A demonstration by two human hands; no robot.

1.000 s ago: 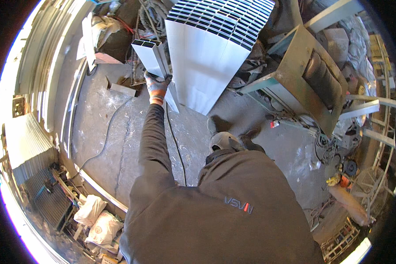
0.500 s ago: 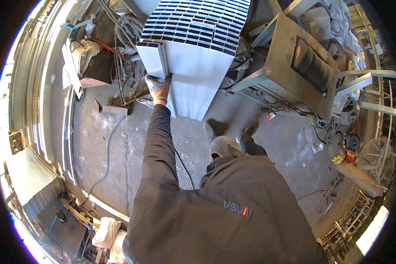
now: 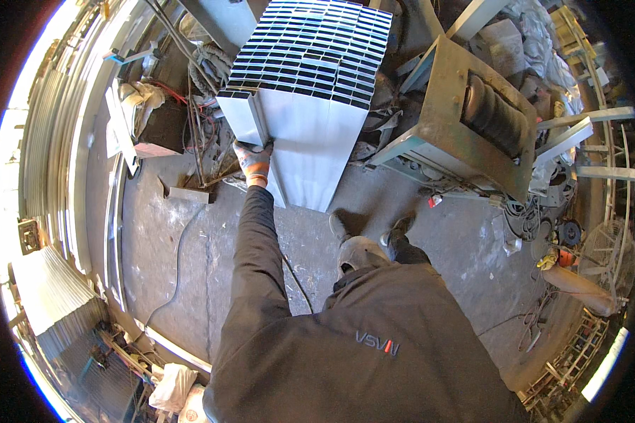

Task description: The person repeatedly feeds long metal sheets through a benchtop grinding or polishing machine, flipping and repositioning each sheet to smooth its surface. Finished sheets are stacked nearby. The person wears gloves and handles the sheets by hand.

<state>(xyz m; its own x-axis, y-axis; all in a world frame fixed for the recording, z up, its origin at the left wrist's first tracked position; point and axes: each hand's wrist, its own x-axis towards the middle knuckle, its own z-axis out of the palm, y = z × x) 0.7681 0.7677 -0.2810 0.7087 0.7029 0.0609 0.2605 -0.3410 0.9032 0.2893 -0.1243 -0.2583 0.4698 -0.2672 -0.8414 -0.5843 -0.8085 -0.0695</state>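
Observation:
My left hand (image 3: 253, 161), in a grey and orange work glove, reaches forward on a straight arm. Its fingers are closed on a pale rectangular metal tube (image 3: 240, 118) that lies along the left side of a large stack. That stack (image 3: 307, 141) is made of many similar tubes, their dark open ends facing away from me in a grid. Part of the held tube is covered by the glove. Of my right hand nothing shows; the dark jacket (image 3: 374, 303) fills the lower middle.
Right of the stack stands a worn metal machine frame (image 3: 444, 106) with a dark roller (image 3: 497, 113). Long profiles (image 3: 49, 134) line the left side. A cable (image 3: 176, 261) runs across the concrete floor, and a fan (image 3: 605, 257) stands at the far right.
The view has tilted slightly, so the stack and machine sit lower in the picture. My left hand stays on the same tube, which shows no clear shift against the stack.

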